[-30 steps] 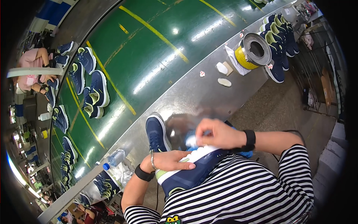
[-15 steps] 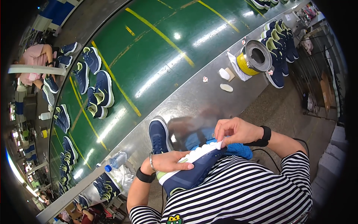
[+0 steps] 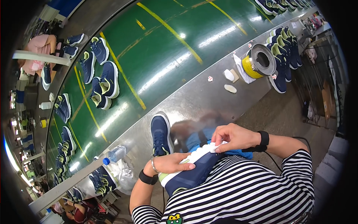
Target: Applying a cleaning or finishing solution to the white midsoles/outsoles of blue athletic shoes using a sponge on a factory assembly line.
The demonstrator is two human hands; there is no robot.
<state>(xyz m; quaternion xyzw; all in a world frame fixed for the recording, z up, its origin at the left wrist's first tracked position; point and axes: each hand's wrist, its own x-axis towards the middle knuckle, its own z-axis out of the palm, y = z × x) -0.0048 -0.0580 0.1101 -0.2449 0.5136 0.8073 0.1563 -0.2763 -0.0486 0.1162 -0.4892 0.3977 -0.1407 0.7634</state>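
Fingers of the right hand point(image 3: 235, 137) pinch the white sole at the far end of a navy shoe point(image 3: 190, 172) held sole-up against the striped shirt. Left hand point(image 3: 172, 163) curls closed around its middle. A second navy shoe point(image 3: 161, 135) lies on the steel bench point(image 3: 209, 99) just beyond.

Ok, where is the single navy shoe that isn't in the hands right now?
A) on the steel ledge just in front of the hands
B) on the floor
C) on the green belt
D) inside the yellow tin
A: the single navy shoe sits on the steel ledge, just beyond the left hand, which with the right hand holds another shoe.
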